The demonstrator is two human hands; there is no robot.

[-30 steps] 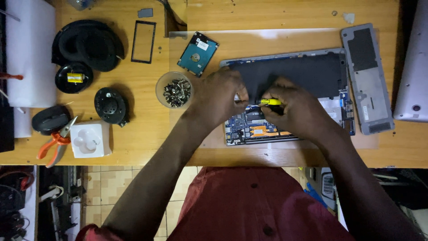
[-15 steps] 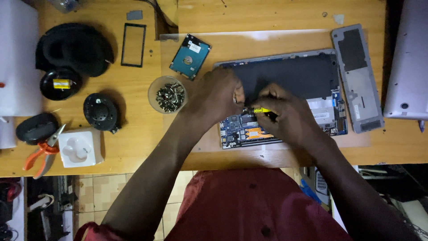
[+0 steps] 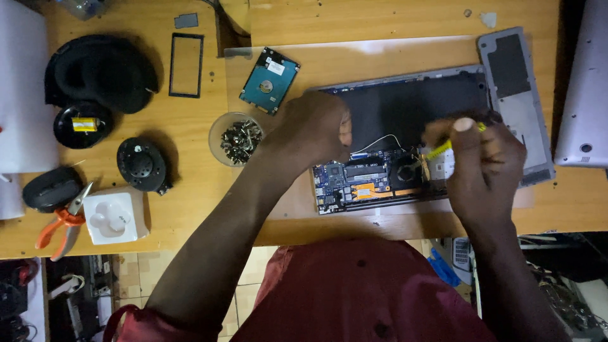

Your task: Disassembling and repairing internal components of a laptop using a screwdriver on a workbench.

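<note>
1. My right hand (image 3: 484,161) is closed around a yellow screwdriver (image 3: 443,149), thumb up along the handle, over the right end of the opened laptop (image 3: 405,107).
2. The screwdriver slants down to the left; its tip sits by the fan (image 3: 405,172), though I cannot tell what it touches.
3. My left hand (image 3: 316,130) is curled into a loose fist on the laptop's left edge. I cannot tell whether it holds anything.
4. The laptop lies bottom up on a clear mat (image 3: 354,57) on the wooden table (image 3: 190,209), between my two hands. The dark battery fills its upper half; the blue circuit board (image 3: 345,183) with an orange patch runs along the near edge.
5. The grey cover (image 3: 513,95) leans at the laptop's right end, just beside my right hand.
6. A teal hard drive (image 3: 269,80) lies above my left hand, apart from the laptop.
7. A glass bowl (image 3: 236,138) of screws stands just left of my left wrist.
8. Further left: a black frame (image 3: 186,65), a black pouch (image 3: 101,73), two round black parts (image 3: 142,166), a white block (image 3: 114,217), and orange pliers (image 3: 60,221).
9. A second grey laptop (image 3: 586,95) lies at the far right edge.
</note>
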